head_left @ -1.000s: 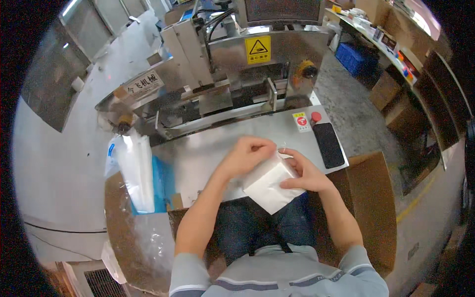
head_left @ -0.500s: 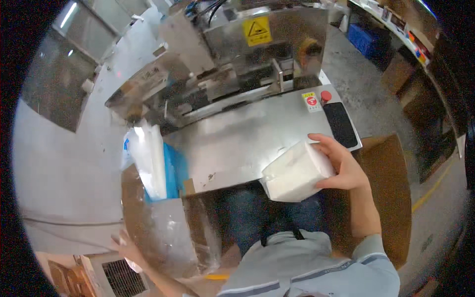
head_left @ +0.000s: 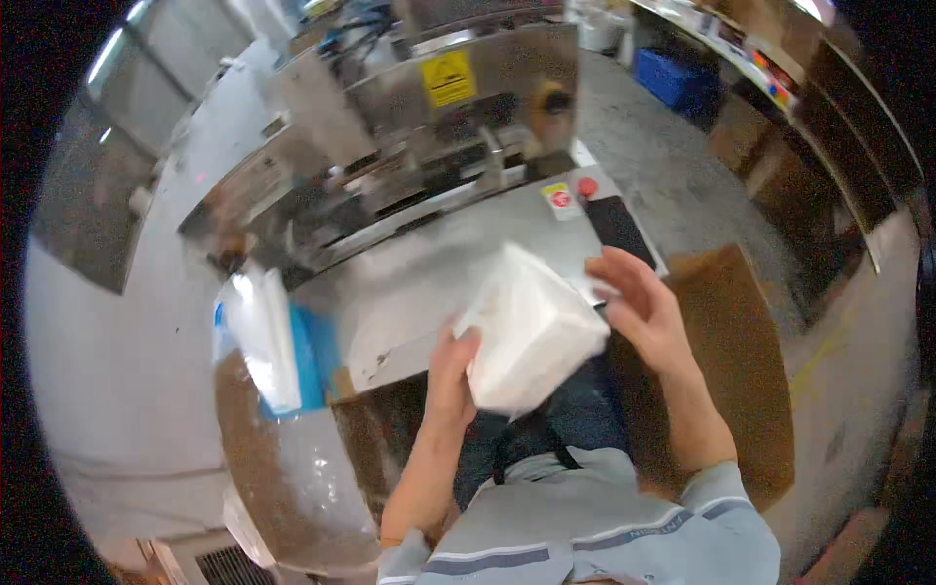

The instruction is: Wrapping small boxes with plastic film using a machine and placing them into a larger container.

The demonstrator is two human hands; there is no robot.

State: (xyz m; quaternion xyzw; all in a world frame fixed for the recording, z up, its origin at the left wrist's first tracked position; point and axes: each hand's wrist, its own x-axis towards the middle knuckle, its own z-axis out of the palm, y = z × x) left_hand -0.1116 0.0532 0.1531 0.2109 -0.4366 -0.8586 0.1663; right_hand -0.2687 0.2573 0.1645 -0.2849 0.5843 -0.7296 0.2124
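A large steel machine (head_left: 429,146) fills the top of the view, blurred, with a yellow warning label (head_left: 448,78) on its front panel. Below it runs a flat metal counter (head_left: 419,283), its near edge just in front of the person's lap. At the counter's right end sit a red button (head_left: 587,185) and, just beside it, a dark flat panel (head_left: 616,226).

To the right of the person stands a brown cardboard box (head_left: 741,361); what it holds cannot be made out. To the left, at the counter's end, a stack of clear plastic bags (head_left: 261,336) stands upright against a blue holder (head_left: 314,356). A blue crate (head_left: 678,83) sits on the floor far back on the right; its contents are not visible.

In the middle, a white soft package (head_left: 526,331) is held above the counter's near edge, tilted. The left hand (head_left: 450,366) grips its lower left side, fingers closed against it. The right hand (head_left: 639,307) is open, fingers spread, close beside the package's upper right corner; whether it touches cannot be told.
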